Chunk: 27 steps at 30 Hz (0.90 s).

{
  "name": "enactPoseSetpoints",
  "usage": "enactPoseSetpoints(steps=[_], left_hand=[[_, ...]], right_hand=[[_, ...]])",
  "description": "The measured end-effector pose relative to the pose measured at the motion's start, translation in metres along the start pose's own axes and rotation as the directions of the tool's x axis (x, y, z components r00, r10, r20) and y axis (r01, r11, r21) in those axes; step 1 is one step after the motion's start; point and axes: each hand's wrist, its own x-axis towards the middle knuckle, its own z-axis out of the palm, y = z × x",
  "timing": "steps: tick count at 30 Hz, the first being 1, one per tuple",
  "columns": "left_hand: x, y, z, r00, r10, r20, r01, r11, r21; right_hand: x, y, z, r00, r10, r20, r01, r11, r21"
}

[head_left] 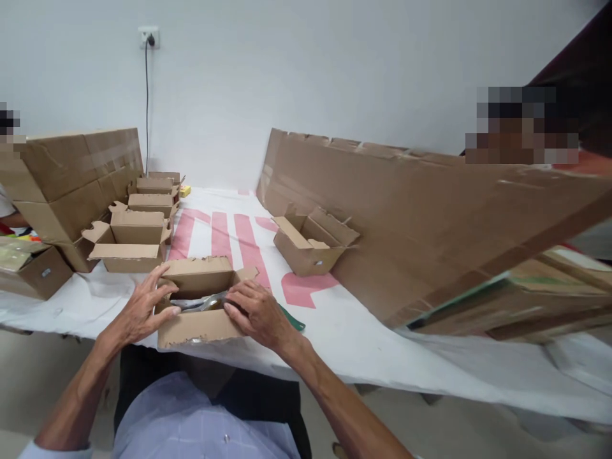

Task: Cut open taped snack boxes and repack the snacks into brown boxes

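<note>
A small open cardboard box point(198, 328) sits at the near edge of the white-covered table point(344, 338). Inside it lies a shiny grey, plastic-wrapped item point(198, 302). My left hand point(141, 306) rests on the box's left side, fingers spread over the rim and side flap. My right hand point(255, 312) lies on the right side of the box, fingers curled over the rim and touching the wrapped item. A green strip point(292, 320) pokes out from under my right hand.
Several open small boxes point(131, 239) line up at the left, beside a big carton point(71, 185). Another open box point(313, 245) stands mid-table. A long flat cardboard sheet point(430, 217) leans at the right. Other people are at both edges. A cable hangs from a wall socket point(148, 36).
</note>
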Motion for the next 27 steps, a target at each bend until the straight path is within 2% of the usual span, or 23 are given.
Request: enactPoseSetpoints(steps=[3, 9, 12, 14, 19, 24, 27], left_hand=[[0.015, 0.002, -0.004, 0.997, -0.006, 0.08, -0.005, 0.99, 0.138], [0.04, 0.0, -0.006, 0.974, -0.028, 0.227, -0.038, 0.959, 0.28], [0.044, 0.004, -0.008, 0.963, -0.053, 0.265, -0.028, 0.956, 0.293], [0.043, 0.007, -0.012, 0.962, -0.038, 0.27, -0.025, 0.974, 0.224], [0.031, 0.008, -0.027, 0.981, 0.011, 0.192, 0.004, 0.997, -0.076], [0.007, -0.006, -0.03, 0.996, -0.091, 0.01, 0.09, 0.956, -0.28], [-0.005, -0.021, -0.023, 0.986, -0.134, -0.097, 0.098, 0.944, -0.316]], right_hand=[[-0.003, -0.001, -0.001, 0.998, -0.033, 0.048, 0.032, 0.999, 0.011], [-0.013, 0.003, 0.004, 0.997, -0.036, 0.067, 0.037, 0.999, -0.011], [-0.018, 0.003, 0.012, 0.999, -0.002, 0.035, 0.002, 1.0, -0.012], [-0.021, 0.003, 0.018, 1.0, 0.012, 0.01, -0.012, 1.0, -0.011], [-0.026, 0.002, 0.023, 0.999, 0.009, -0.032, -0.009, 1.0, 0.001], [-0.028, -0.007, 0.022, 0.996, -0.013, -0.087, 0.01, 0.999, -0.037], [-0.03, -0.012, 0.022, 0.992, -0.029, -0.126, 0.023, 0.999, -0.049]])
